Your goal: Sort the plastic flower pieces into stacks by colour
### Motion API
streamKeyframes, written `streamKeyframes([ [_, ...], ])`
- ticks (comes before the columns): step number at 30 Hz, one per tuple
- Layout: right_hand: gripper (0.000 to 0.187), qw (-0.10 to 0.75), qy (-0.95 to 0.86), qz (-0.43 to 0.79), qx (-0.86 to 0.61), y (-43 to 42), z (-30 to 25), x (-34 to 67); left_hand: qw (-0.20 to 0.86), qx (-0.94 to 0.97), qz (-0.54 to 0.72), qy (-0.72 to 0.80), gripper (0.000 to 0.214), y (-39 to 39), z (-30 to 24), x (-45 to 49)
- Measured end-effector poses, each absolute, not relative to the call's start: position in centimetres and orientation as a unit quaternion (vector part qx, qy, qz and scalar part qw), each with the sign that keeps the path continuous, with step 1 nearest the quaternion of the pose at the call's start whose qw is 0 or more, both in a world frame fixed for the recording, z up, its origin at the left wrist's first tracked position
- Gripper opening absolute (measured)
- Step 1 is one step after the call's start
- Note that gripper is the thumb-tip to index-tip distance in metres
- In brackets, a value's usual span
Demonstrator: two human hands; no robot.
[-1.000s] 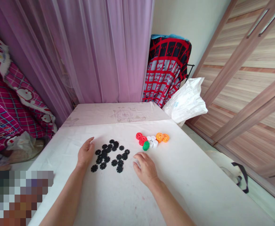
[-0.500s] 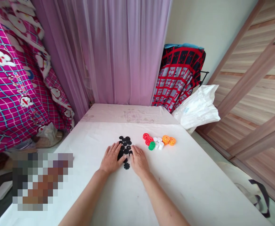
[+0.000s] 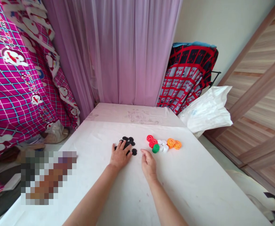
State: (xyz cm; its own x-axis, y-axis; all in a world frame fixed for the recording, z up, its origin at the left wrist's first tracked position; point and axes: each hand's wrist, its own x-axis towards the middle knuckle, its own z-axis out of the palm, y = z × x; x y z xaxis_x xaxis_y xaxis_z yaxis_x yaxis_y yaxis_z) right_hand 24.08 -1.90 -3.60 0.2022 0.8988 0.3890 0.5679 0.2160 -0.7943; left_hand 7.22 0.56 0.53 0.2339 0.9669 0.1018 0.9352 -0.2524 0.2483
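Black discs (image 3: pixel 131 140): left hand (image 3: pixel 120 157) on them, right hand (image 3: pixel 148 163) off to the side

Pile sits on the white tabletop (image 3: pixel 189 175), under and just beyond the left fingers. Left is nearer: palm down, fingers spread, no grasp visible. Right is just right of the pile, fingers curled; can't tell if it holds anything. One disc at the pile's right edge lies between the hands. Pile's long axis unclear, partly covered. Green piece (image 3: pixel 155 148) is beyond the right hand.
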Motion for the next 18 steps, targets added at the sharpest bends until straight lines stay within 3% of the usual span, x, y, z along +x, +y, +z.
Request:
streamKeyframes([
  [7, 0.028, 0.426, -0.657, 0.098, -0.614, -2.3, -2.5, 23.3, 0.034, 0.709, 0.241, 0.662, 0.049, 0.5, -0.6, 1.6],
  [13, 0.027, 0.319, -0.683, 0.06, -0.655, -1.8, -1.2, 22.5, 0.022, 0.757, 0.174, 0.63, 0.084, -0.9, -1.8, 0.9],
  [18, 0.022, 0.3, -0.711, 0.078, -0.632, 0.0, -1.0, 21.9, 0.027, 0.739, 0.124, 0.661, 0.081, 0.7, -0.9, 2.7],
])
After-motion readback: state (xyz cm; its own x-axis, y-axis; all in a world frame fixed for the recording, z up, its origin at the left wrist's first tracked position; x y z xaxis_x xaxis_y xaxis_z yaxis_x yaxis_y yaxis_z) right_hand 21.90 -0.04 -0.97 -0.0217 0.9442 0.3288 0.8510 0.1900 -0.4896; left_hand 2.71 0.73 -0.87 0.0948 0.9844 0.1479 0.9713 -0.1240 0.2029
